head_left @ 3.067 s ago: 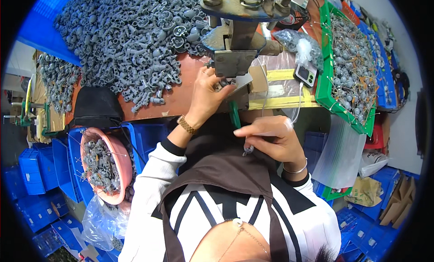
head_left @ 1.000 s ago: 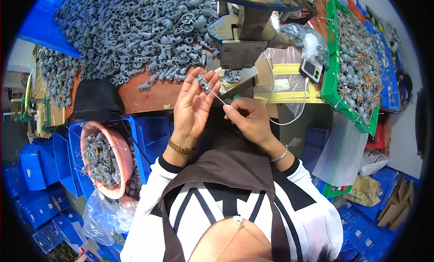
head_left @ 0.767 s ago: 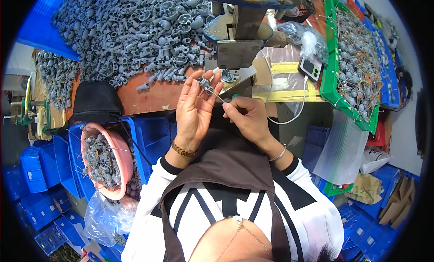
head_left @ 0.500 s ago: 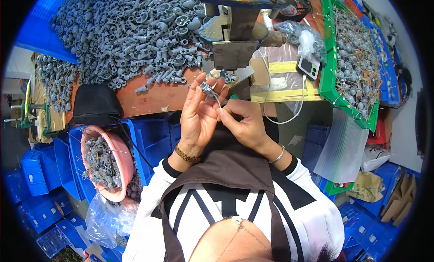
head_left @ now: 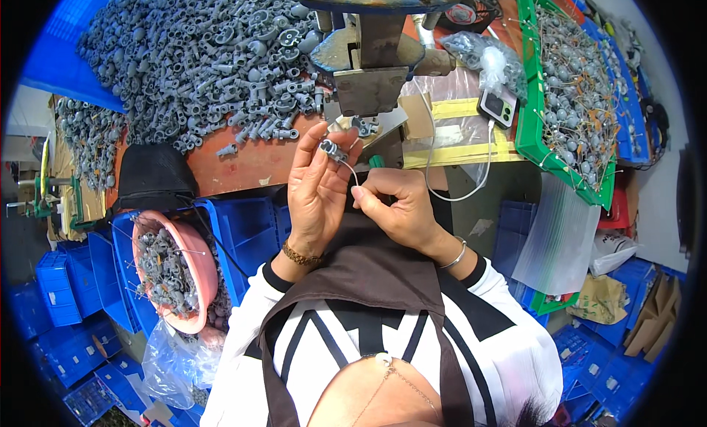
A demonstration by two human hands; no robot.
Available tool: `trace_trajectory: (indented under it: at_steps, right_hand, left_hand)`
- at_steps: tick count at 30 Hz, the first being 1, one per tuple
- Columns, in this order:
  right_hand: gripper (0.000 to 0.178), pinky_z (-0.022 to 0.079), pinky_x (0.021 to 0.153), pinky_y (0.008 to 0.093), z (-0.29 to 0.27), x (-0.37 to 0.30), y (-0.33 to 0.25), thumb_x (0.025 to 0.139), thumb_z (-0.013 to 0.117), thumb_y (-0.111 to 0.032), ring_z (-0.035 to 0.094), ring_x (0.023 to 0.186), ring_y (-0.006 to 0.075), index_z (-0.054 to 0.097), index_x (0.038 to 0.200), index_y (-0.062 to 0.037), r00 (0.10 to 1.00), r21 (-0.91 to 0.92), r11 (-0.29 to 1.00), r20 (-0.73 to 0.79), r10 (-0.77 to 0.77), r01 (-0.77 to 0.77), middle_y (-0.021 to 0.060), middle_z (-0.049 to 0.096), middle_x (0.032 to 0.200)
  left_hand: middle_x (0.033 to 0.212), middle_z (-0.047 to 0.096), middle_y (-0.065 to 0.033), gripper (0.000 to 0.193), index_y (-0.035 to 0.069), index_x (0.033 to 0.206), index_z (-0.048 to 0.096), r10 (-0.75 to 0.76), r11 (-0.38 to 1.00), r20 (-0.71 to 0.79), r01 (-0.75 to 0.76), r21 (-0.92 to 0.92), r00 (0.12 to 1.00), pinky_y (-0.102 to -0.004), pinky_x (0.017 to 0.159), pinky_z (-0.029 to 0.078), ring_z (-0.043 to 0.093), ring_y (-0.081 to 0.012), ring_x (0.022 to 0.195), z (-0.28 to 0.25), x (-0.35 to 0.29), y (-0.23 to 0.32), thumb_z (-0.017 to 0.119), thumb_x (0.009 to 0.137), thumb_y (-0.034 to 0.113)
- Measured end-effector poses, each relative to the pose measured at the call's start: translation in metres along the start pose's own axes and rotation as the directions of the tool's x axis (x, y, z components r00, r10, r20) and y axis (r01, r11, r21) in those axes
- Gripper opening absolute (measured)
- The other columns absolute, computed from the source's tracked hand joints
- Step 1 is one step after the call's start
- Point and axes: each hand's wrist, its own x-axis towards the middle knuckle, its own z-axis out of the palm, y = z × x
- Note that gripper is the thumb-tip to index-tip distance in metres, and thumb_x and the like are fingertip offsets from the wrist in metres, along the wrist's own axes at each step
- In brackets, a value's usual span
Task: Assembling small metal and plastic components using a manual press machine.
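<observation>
My left hand (head_left: 318,195), palm up, pinches a small grey plastic part (head_left: 333,150) between thumb and fingers. A thin white cord (head_left: 353,174) runs out of that part in a short curve. Its other end sits between the thumb and curled fingers of my right hand (head_left: 398,206), a little to the right. Just beyond both hands stands a metal press (head_left: 372,85) with a worn blue plate. A few more grey parts lie under its head, partly hidden by my left fingertips.
A large heap of grey plastic parts (head_left: 213,66) covers the red table (head_left: 228,166) at far left. At right are a phone (head_left: 497,107) on a white cable and a green tray (head_left: 532,132) of corded parts. A pink basin (head_left: 209,280) with similar parts stands at left.
My hands have drawn slightly apart, and more of the cord shows between them. The grey part has turned in my left fingers. The whole view has shifted a little.
</observation>
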Motion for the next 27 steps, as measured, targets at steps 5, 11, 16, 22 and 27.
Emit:
trace_trajectory:
  at_steps: [5, 11, 16, 22, 27]
  right_hand:
    - [0.015, 0.035, 0.049, 0.0262, -0.003, 0.001, -0.002, 0.084, 0.063, -0.008, 0.047, 0.053, 0.0104, 0.062, 0.07, -0.0008, 0.997, 0.038, 0.997, 0.031, -0.069, 0.068, 0.0036, 0.055, 0.062]
    - [0.016, 0.037, 0.051, 0.0258, -0.005, 0.002, 0.004, 0.086, 0.063, -0.011, 0.049, 0.054, 0.0102, 0.064, 0.074, 0.0, 0.998, -0.015, 0.999, 0.049, -0.041, 0.041, 0.0051, 0.057, 0.063]
    - [0.018, 0.04, 0.053, 0.0225, -0.002, 0.003, 0.014, 0.089, 0.063, -0.013, 0.053, 0.056, 0.009, 0.065, 0.077, 0.001, 0.999, 0.055, 0.998, 0.034, 0.013, -0.015, 0.0057, 0.062, 0.069]
    - [0.018, 0.039, 0.05, 0.0177, -0.019, 0.0, 0.008, 0.093, 0.059, -0.019, 0.053, 0.057, 0.0053, 0.066, 0.089, -0.0023, 0.884, 0.488, 0.738, 0.284, 0.371, -0.467, 0.0019, 0.062, 0.071]
    - [0.016, 0.038, 0.05, 0.016, -0.022, 0.001, 0.004, 0.092, 0.061, -0.019, 0.053, 0.059, 0.0029, 0.059, 0.099, -0.0043, 0.837, 0.665, 0.51, 0.399, 0.376, -0.546, -0.0024, 0.057, 0.071]
  left_hand:
    - [0.119, 0.057, -0.0128, 0.034, 0.003, 0.13, 0.042, -0.044, 0.991, -0.002, 0.043, -0.128, 0.999, -0.0438, 0.108, 0.037, 0.05, -0.0282, 0.122, -0.003, 0.0, 0.0, 0.046, 0.097, 0.008]
    - [0.116, 0.057, -0.0136, 0.031, 0.0, 0.126, 0.044, -0.077, 0.991, 0.021, 0.078, -0.111, 0.997, -0.0455, 0.109, 0.035, 0.047, -0.0294, 0.124, 0.0, 0.0, 0.003, 0.042, 0.098, 0.012]
    - [0.112, 0.061, -0.0141, 0.027, -0.003, 0.118, 0.053, -0.085, 0.988, 0.152, 0.064, 0.141, 0.985, -0.0394, 0.1, 0.04, 0.053, -0.0278, 0.117, -0.003, -0.006, 0.003, 0.046, 0.096, 0.012]
    - [0.118, 0.061, -0.0182, 0.018, -0.001, 0.101, 0.066, 0.15, 0.53, 0.467, -0.469, 0.706, 0.872, -0.047, 0.11, 0.025, 0.052, -0.0329, 0.12, 0.0, -0.006, 0.011, 0.053, 0.091, 0.008]
    - [0.123, 0.056, -0.0199, 0.018, 0.004, 0.089, 0.067, 0.173, 0.316, 0.59, -0.612, 0.725, 0.788, -0.049, 0.108, 0.028, 0.046, -0.0362, 0.124, 0.01, -0.016, 0.025, 0.052, 0.092, 0.013]
